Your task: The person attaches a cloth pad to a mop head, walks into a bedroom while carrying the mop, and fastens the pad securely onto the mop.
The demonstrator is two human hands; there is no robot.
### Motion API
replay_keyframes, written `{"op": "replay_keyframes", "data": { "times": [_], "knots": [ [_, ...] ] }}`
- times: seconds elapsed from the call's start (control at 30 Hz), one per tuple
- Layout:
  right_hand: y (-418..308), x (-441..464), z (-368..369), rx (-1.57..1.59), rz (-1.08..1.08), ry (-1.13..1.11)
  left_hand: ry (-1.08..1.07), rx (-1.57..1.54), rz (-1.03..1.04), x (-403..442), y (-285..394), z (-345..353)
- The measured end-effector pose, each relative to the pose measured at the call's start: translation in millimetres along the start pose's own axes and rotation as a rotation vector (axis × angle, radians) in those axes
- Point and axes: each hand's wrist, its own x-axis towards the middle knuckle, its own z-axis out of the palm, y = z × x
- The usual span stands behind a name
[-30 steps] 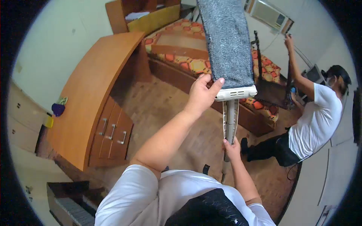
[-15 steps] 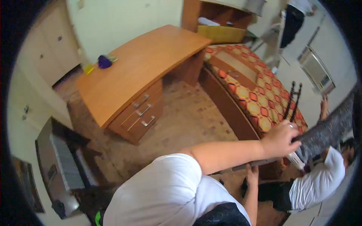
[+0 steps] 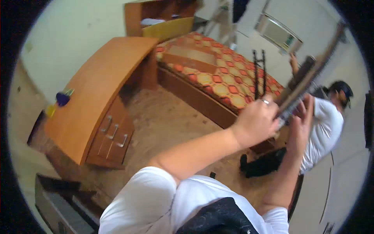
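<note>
A long, dark piece (image 3: pixel 311 82), like a narrow panel seen edge-on, slants up to the right in front of me; its exact kind is unclear. My left hand (image 3: pixel 259 121), with a ring on one finger, is closed around its lower end. On the piece's other side, my right hand (image 3: pixel 301 121) grips near the same end with bent fingers. Behind it, a co-worker in a white shirt (image 3: pixel 325 124) and dark cap bends or crouches. A raised hand (image 3: pixel 293 62) shows beyond the piece, near the air conditioner.
A wooden desk (image 3: pixel 105 74) with drawers stands left, bearing a purple item (image 3: pixel 62 98). Beyond lies a bed with a patterned orange cover (image 3: pixel 218 78), a wooden panel (image 3: pixel 191 58) and a dark ladder-like frame (image 3: pixel 259 74). A window air conditioner (image 3: pixel 278 34) is on the wall.
My view has turned right. The dark piece has swung to a steeper slant, and my right hand has risen from low down to its lower end. My left hand still holds it.
</note>
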Motion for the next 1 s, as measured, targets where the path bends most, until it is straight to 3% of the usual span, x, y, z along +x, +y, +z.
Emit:
{"op": "replay_keyframes", "data": {
  "times": [0.03,0.1,0.23,0.57,0.67,0.87,0.97,1.0],
  "knots": [
    [-5.3,-3.2,8.4,0.068,0.045,-0.011,0.081,0.022,0.058,0.4,-2.8,3.9],
    [-5.3,-5.7,19.9,0.129,0.077,0.073,0.058,0.017,0.021,-0.4,0.1,5.4],
    [-19.8,-2.7,25.7,0.164,0.195,-0.005,0.051,-0.02,-0.01,-3.8,3.2,-2.2],
    [-20.4,-2.9,14.9,0.17,0.206,-0.029,-0.056,-0.107,-0.051,-11.1,15.2,4.2],
    [-9.4,1.1,3.6,0.185,0.186,-0.041,0.096,-0.247,0.085,-16.8,8.6,13.8],
    [-7.9,3.1,5.6,0.214,0.189,-0.03,0.088,-0.342,0.096,-19.0,2.7,3.7],
    [-13.4,4.0,11.9,0.162,0.142,-0.011,0.132,-0.65,-0.192,-21.1,8.5,2.1],
    [-13.5,4.0,12.8,0.142,0.12,-0.001,0.112,-0.601,-0.153,-20.5,6.8,-0.3]
  ]
}}
